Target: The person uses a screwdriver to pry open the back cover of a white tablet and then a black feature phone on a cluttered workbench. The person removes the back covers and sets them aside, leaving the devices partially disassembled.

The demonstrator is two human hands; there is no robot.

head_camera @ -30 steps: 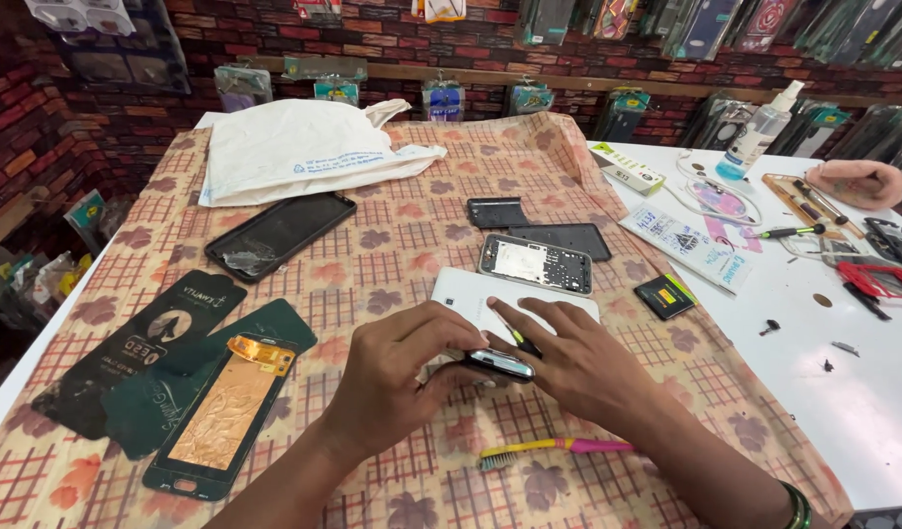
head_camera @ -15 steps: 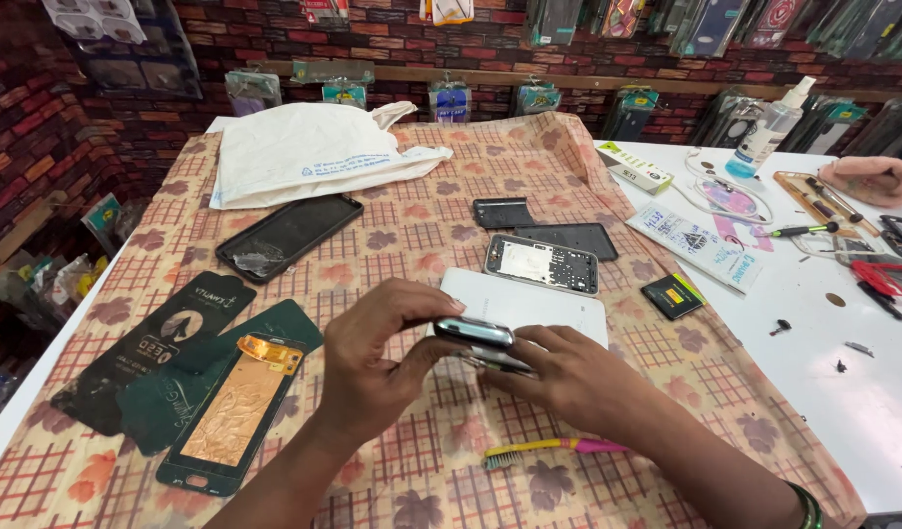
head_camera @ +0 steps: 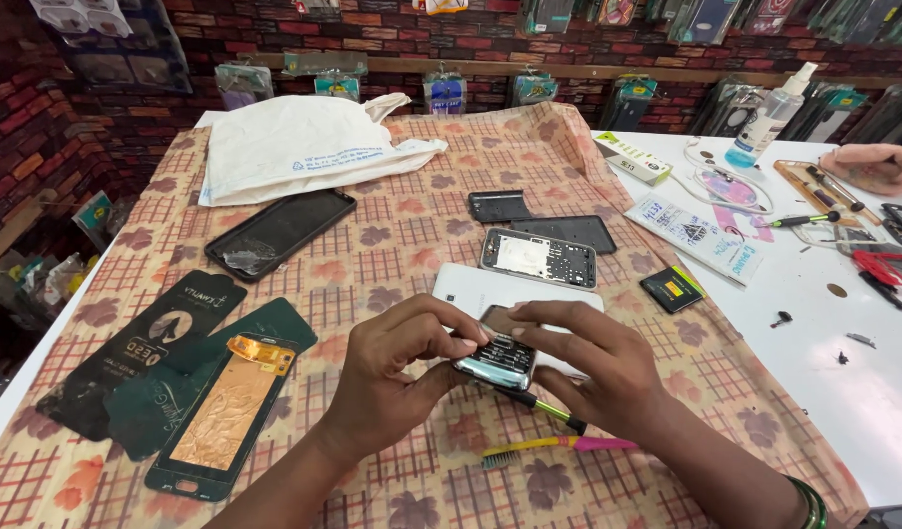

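Both forearms come in from the near edge of the checked cloth [head_camera: 412,206] and meet over its middle. Left hand [head_camera: 397,377] palm-down, fingers curled, thumb under and fingertips on top of a small keypad phone [head_camera: 498,358]; closed on the phone's left end. Right hand [head_camera: 593,367] cups the phone's right end, fingers bent over its upper edge; it also pins a thin black-and-yellow tool [head_camera: 549,409] that juts out below the phone. Phone is held just above the cloth, tilted, keypad up, over the near edge of a white box [head_camera: 471,289]. Counts, all placed from the cloth: one white plastic bag [head_camera: 294,142] at its far left corner; one dark phone back cover [head_camera: 280,230] left of centre; two dark card packets [head_camera: 142,348] at the near left; one phone case with a gold panel [head_camera: 221,416] overlapping them; one open phone frame [head_camera: 539,258] just beyond the white box; two black flat panels [head_camera: 544,220] beyond that; one small black battery [head_camera: 672,289] at the right edge; one toothbrush [head_camera: 559,448] with yellow and pink handle, lying near the right wrist. Off the cloth to the right, on the white table [head_camera: 862,392]: a spray bottle [head_camera: 769,122], printed leaflets [head_camera: 701,235], red-handled pliers [head_camera: 887,266], a small screwdriver [head_camera: 804,219], scattered screws. Another person's hand [head_camera: 872,167] rests at the table's far right. Hands hide most of the phone's sides.
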